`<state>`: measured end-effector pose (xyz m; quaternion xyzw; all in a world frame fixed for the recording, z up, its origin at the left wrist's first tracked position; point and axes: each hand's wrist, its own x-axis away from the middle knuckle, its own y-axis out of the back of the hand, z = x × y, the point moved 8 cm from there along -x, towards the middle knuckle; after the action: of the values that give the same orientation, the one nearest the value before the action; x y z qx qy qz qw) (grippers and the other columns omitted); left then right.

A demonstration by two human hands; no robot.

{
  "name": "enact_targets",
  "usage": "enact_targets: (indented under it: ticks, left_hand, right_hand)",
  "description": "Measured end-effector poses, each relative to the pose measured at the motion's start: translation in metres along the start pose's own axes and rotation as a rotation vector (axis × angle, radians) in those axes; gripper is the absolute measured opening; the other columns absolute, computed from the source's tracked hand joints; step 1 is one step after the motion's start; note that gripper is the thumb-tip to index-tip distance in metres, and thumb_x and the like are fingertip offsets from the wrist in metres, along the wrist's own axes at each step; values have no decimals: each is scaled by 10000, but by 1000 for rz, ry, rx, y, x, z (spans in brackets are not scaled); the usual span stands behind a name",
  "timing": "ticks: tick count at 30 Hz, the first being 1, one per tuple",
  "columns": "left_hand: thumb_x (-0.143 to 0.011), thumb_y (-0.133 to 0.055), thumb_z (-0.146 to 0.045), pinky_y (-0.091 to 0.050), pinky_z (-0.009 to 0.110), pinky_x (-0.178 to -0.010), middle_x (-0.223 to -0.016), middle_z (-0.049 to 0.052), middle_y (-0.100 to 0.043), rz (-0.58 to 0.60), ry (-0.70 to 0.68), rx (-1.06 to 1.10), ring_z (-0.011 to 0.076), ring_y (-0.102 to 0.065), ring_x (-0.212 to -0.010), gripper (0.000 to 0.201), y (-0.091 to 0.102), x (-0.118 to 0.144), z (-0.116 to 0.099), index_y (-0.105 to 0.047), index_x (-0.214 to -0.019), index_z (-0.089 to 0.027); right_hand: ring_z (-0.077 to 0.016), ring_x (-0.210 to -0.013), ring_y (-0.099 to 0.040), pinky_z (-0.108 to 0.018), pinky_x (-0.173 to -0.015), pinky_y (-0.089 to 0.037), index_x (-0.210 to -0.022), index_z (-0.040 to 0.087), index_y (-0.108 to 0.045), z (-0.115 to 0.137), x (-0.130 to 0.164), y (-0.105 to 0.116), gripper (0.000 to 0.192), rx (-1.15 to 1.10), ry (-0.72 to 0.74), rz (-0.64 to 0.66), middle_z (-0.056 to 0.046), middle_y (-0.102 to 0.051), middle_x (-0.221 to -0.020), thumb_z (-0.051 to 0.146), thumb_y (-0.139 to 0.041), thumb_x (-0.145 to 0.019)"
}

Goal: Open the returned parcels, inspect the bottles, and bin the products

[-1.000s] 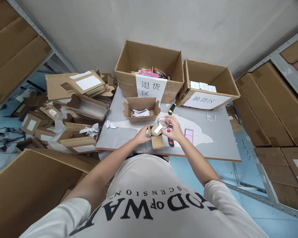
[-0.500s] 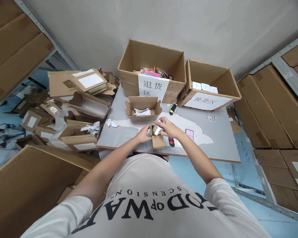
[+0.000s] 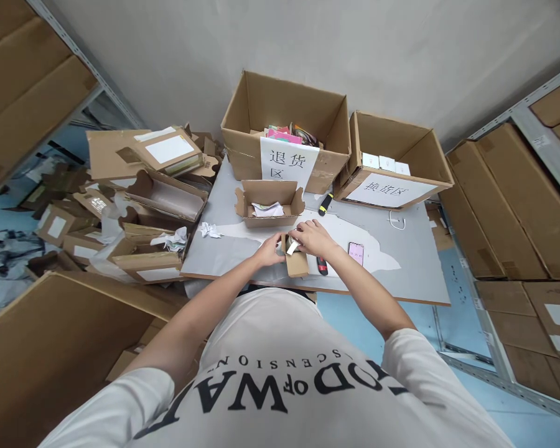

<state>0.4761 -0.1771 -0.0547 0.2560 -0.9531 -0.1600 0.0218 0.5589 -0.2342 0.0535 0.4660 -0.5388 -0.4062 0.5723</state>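
Note:
A small brown cardboard box [image 3: 297,266] sits near the table's front edge with a flap folded out toward me. My left hand [image 3: 269,251] grips its left side, fingers curled round it. My right hand [image 3: 313,238] is over the box's opening, its bent fingers closed on a shiny, pale item that they mostly cover; its kind is unclear. A white strip [image 3: 292,247] like paper or a label sticks out from the item toward me. A red-and-black tool [image 3: 322,266] lies just right of the box.
Behind my hands stands an open carton [image 3: 273,219] with crumpled paper. Two large labelled boxes, one left [image 3: 236,155] and one right [image 3: 401,190], line the back. A yellow-and-black cutter [image 3: 325,204] and a phone [image 3: 355,253] lie rightward. Discarded cartons [image 3: 163,193] pile up at left.
My right hand has shifted slightly, its fingers now flatter and covering more of the shiny item, which appears lower in the small box. My left hand keeps its hold.

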Motion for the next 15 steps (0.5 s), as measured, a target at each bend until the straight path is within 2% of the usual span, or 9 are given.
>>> enact_targets:
  ticks: [4,8,13,15]
  left_hand:
    - [-571,-768,-273,-501,407,-914,-1199,82,-617,13,3,-23,260,-606,-1082,719,-1,2,-4,-473,-1225,-214]
    - [-597,-752,-307,-509,390,-899,-1182,78,-622,26,-17,-33,253,-612,-1069,665,-3,3,-9,-487,-1200,-209]
    - [-576,-755,-292,-497,395,-914,-1182,82,-623,29,-26,-60,257,-611,-1067,698,0,3,-9,-477,-1210,-204]
    - [-566,-757,-279,-498,394,-913,-1192,87,-618,30,-18,-54,259,-609,-1071,714,2,3,-7,-473,-1217,-205]
  right_hand:
    - [-283,-1041,-499,-432,-944,-284,-1208,245,-571,4,0,-15,362,19,-20,56,-130,-571,-1158,270,-589,-847]
    - [-277,-1050,-518,-370,-862,-337,-1244,276,-553,0,-3,-22,437,-46,-78,72,-114,-538,-1220,263,-623,-813]
    - [-230,-939,-593,-310,-775,-342,-1266,287,-543,-3,-9,-34,483,-158,-94,150,-64,-629,-1023,208,-636,-798]
    - [-217,-912,-608,-300,-757,-339,-1253,280,-554,-1,-9,-39,453,-187,-71,152,-64,-641,-1012,182,-613,-815]
